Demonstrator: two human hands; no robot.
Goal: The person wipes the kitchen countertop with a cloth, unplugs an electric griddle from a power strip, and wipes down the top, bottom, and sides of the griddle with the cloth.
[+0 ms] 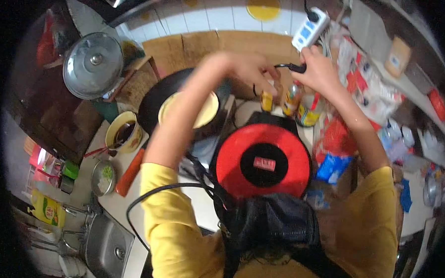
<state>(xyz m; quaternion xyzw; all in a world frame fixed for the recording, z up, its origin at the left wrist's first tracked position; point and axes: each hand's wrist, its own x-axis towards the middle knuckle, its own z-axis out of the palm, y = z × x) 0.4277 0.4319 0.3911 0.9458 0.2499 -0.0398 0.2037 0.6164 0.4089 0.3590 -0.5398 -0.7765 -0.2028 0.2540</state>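
Note:
My right hand (320,72) is closed on a black power plug (298,68) just below a white power strip (310,31). A black cord runs from the plug toward my left hand (255,71). My left hand is smeared by motion over a small yellow-labelled bottle (267,100), and I cannot tell whether its fingers grip the cord. Nearer to me sits a round red appliance (231,164) with a black centre. My left forearm passes over a dark wok (152,98) holding a pale yellow round thing (210,111), partly hidden.
Beside the small bottle stand a sauce bottle (291,100) and a jar (308,114). Left are a bowl of dark liquid (112,134), a dish of chopped greens (103,177), a pot lid (93,66) and a sink (106,245). Plastic bags (366,95) crowd the right.

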